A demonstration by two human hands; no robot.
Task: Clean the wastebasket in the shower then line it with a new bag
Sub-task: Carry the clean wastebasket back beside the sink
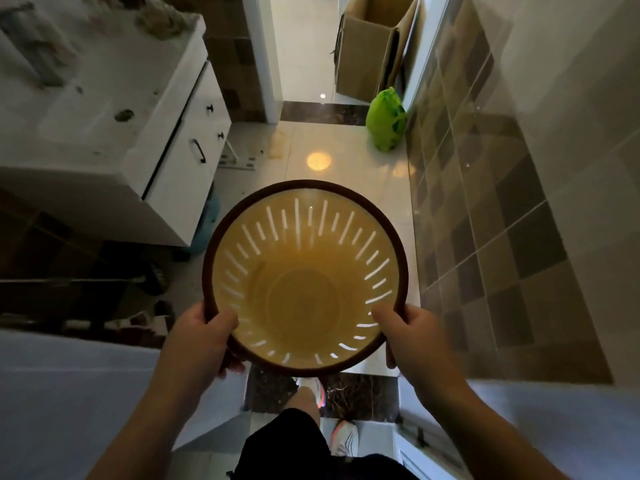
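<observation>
A round tan wastebasket (301, 289) with a dark brown rim and slotted walls is held up in front of me, its open mouth facing the camera. It holds no bag and nothing lies inside. My left hand (204, 336) grips the rim at the lower left, thumb inside. At the lower right, my right hand (412, 332) grips the rim the same way. A tied green bag (386, 121) stands on the floor by the right wall, near the doorway.
A white vanity cabinet (180, 140) with a sink stands at the left. Tiled wall (485, 202) runs along the right. A cardboard box (370, 50) sits beyond the doorway. My legs and sneakers are below the basket on a dark threshold.
</observation>
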